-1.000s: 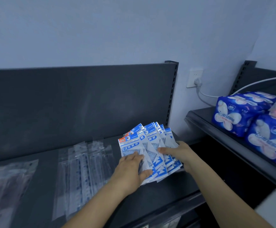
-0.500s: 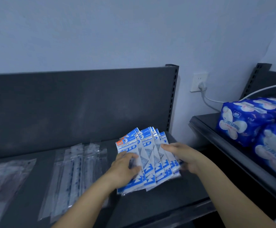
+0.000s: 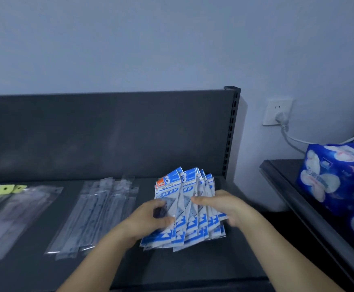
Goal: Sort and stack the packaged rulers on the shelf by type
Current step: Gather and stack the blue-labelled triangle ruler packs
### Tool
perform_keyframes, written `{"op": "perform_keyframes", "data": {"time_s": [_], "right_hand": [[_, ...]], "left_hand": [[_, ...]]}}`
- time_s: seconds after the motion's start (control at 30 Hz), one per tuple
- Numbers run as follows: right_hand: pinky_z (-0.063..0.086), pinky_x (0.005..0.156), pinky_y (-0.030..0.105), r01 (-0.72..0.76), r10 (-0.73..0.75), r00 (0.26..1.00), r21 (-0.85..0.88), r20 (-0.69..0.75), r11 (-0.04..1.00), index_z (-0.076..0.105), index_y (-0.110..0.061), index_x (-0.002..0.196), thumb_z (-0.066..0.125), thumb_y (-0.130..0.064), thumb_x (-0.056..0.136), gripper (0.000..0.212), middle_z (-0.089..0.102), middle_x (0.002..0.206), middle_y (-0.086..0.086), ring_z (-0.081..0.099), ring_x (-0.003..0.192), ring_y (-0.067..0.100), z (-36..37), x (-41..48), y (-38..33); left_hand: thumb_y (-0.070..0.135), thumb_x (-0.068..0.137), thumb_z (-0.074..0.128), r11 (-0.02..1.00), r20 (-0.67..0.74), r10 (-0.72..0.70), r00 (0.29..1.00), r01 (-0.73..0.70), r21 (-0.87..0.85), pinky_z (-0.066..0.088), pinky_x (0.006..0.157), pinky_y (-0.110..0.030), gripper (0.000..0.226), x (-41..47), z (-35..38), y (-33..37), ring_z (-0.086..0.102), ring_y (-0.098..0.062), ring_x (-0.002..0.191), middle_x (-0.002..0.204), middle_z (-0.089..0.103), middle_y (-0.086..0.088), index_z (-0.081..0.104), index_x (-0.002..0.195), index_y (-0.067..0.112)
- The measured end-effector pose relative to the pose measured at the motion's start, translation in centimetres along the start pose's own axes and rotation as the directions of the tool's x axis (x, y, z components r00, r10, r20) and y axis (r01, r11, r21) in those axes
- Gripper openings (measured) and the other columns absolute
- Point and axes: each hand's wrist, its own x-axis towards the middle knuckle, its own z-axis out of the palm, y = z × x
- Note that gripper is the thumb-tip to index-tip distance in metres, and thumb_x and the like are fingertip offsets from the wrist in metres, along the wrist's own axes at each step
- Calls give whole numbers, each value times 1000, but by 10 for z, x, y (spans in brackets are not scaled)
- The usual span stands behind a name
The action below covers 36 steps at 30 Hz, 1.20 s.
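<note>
Hands meet on the blue-and-white ruler packs (image 3: pixel 189 209), which lie fanned on the dark shelf (image 3: pixel 193 268) toward its right end. The left hand (image 3: pixel 150 220) grips the fan's left side, fingers curled over the front pack. The right hand (image 3: pixel 222 207) holds the right side, fingers across the faces and thumb out of sight. Only "GEOMETRIC" is legible, and the contents blur. Apart to the left lie clear ruler sleeves (image 3: pixel 100 211), overlapped so their number is unclear. Further left, smeared clear packs (image 3: pixel 18 209) with yellow-green tags run off the frame. At the right, blue tissue bundles (image 3: pixel 336 175) are cut off by the edge. A wall socket (image 3: pixel 277 111) sits behind.
</note>
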Motion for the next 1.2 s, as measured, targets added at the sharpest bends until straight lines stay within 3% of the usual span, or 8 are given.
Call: {"op": "perform_keyframes", "data": {"time_s": [0.17,0.37,0.5,0.63,0.77,0.9,1.03,1.2], "right_hand": [[59,69,36,122,-123,992,46,28,991,67,-13,105,83,-16,71,38,75,93,6,73,82,23,0,-9,2],[58,77,48,272,-281,959,162,36,949,57,-14,117,84,-9,67,57,72,105,7,72,91,25,-3,-12,12],[58,77,35,389,-391,920,161,-18,907,52,-23,117,81,-5,70,58,69,108,-2,69,96,15,-6,-25,12],[52,91,33,520,-518,854,114,-51,846,48,-34,121,80,-5,72,65,65,115,-12,63,106,5,-7,-30,13],[52,88,29,578,-575,815,154,-66,801,47,-33,124,76,1,75,66,65,118,-10,62,109,5,-3,-30,13],[54,90,33,605,-606,793,204,-63,770,47,-20,126,65,21,69,73,65,118,1,63,109,13,-1,-33,10],[53,93,41,592,-608,792,186,46,784,52,-20,122,64,23,64,73,68,116,7,65,108,19,4,-34,6],[55,75,29,534,-567,812,216,137,818,50,-23,123,65,11,54,79,70,106,0,68,97,15,13,-38,11]], "left_hand": [[9,77,77,992,-48,-45,998,39,-116,46,80,-13,49,-6,6,3,57,-4,105,123,56,6,57,116,29],[-16,68,72,934,-45,-27,999,9,-356,56,84,-46,72,-12,13,14,67,-29,97,115,65,-12,53,118,32],[-20,60,74,903,-72,67,995,-91,-420,54,68,-34,81,-12,14,19,69,-25,91,118,64,-6,58,118,34],[-5,72,75,883,-198,215,956,-277,-380,52,74,-20,57,-11,21,26,62,-11,107,136,50,10,62,117,28],[5,73,75,902,-378,319,869,-401,-161,50,93,-52,64,-10,28,27,54,-27,118,134,42,22,52,117,44],[-9,59,83,883,-429,333,840,-437,-169,54,84,-22,101,-4,25,23,60,-5,110,121,58,8,28,138,22],[-8,63,82,919,-415,298,860,-376,-117,54,79,-25,53,0,29,15,67,-6,89,94,70,-1,53,105,8],[-7,76,72,906,-291,332,897,-389,-165,47,84,-13,56,-6,23,20,61,3,102,104,66,13,45,115,22]]}}
